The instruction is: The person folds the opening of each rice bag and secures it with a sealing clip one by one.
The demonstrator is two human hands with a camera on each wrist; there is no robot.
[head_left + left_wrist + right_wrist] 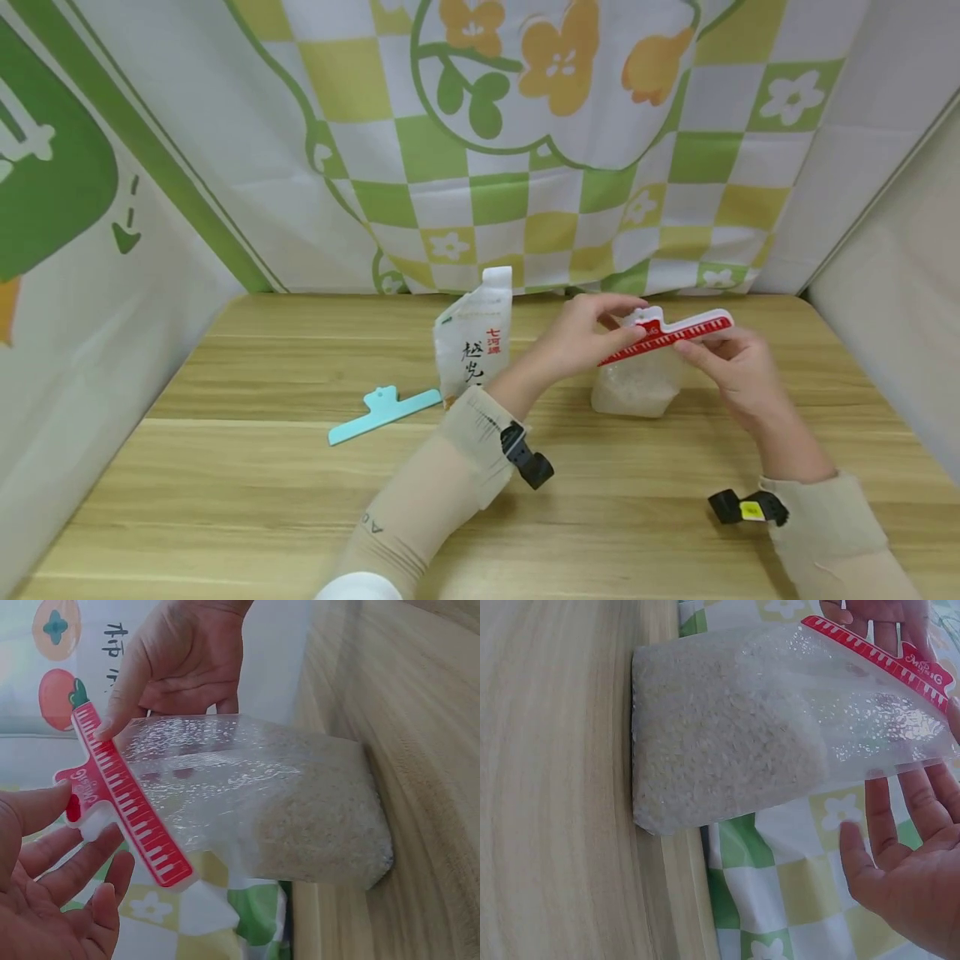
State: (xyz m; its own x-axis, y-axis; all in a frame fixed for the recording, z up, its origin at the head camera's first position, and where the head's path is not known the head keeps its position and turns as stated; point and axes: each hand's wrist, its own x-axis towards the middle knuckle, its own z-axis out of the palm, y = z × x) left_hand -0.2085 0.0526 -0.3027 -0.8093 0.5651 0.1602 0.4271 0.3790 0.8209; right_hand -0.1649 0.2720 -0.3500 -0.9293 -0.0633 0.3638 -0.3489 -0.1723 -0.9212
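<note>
- Far left on the counter (247,508): teal clip (384,410) lying flat and slanted, its right end just beside the foot of the white package; cannot tell if they touch.
- White package (475,333), printed with dark and red characters, standing upright; my left forearm covers its lower corner.
- My left grip (581,333): pinching the handle of the red clip (663,338), thumb in front, fingers behind.
- Red clip: tilted, right end higher, running across the top of the clear bag (636,390). Cannot tell whether it has bitten onto the plastic.
- Clear bag: standing on the counter between my arms, rice (720,735) settled in its lower part, slack plastic above.
- My right grip (742,367): thumb against the clip's right end, fingers behind the bag's top, so clip and plastic sit pinched together.
- Step in hand, as I judge it: fitting the clip over the bag's mouth.
- Next move seems to call for levelling the clip, checking the plastic lies wholly between its bars, then letting it close.
</note>
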